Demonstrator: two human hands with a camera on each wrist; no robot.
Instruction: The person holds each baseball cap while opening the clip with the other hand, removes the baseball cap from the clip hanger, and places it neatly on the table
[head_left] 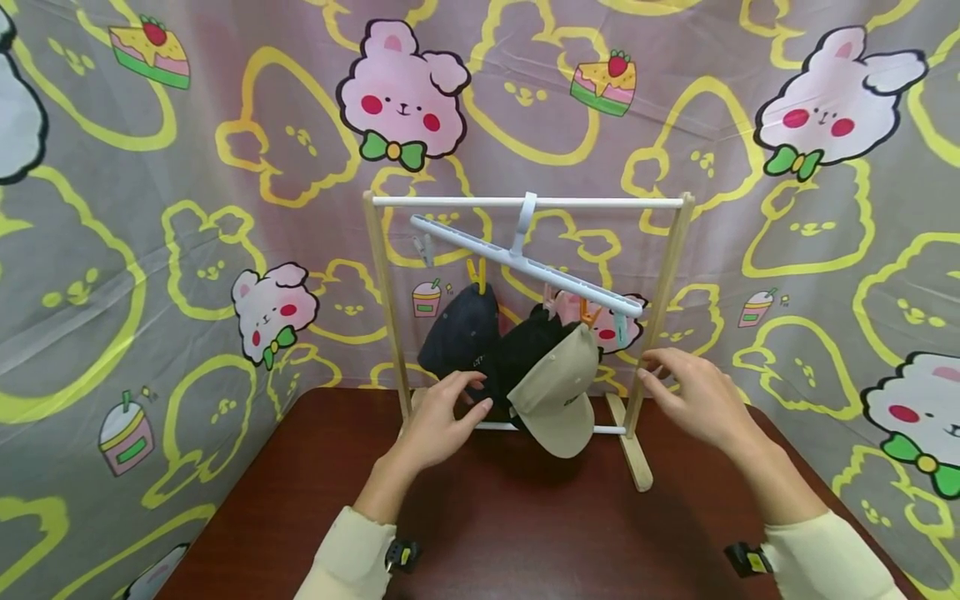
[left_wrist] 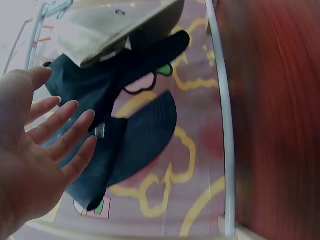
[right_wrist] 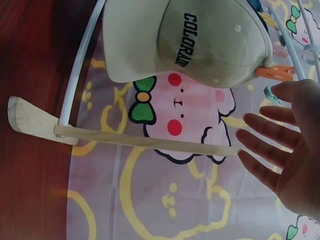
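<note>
A white clip hanger (head_left: 525, 260) hangs tilted from the rack's top bar, its right end lower. From its clips hang a navy cap (head_left: 459, 333) at the left, a black cap (head_left: 525, 348) in the middle and a beige cap (head_left: 558, 392) with dark lettering at the right. My left hand (head_left: 444, 421) is in front of the navy and black caps, fingers spread and holding nothing. Beside the rack's right post is my right hand (head_left: 693, 392), its fingers loosely extended, also holding nothing. An orange clip (right_wrist: 275, 73) pinches the beige cap's edge in the right wrist view.
The wooden rack (head_left: 660, 292) has white bars and stands on a dark red-brown table (head_left: 525, 533). Its right foot (head_left: 633, 450) points toward me. A patterned cloth (head_left: 300, 167) hangs behind and at both sides. A yellow clip (head_left: 477, 275) grips the navy cap.
</note>
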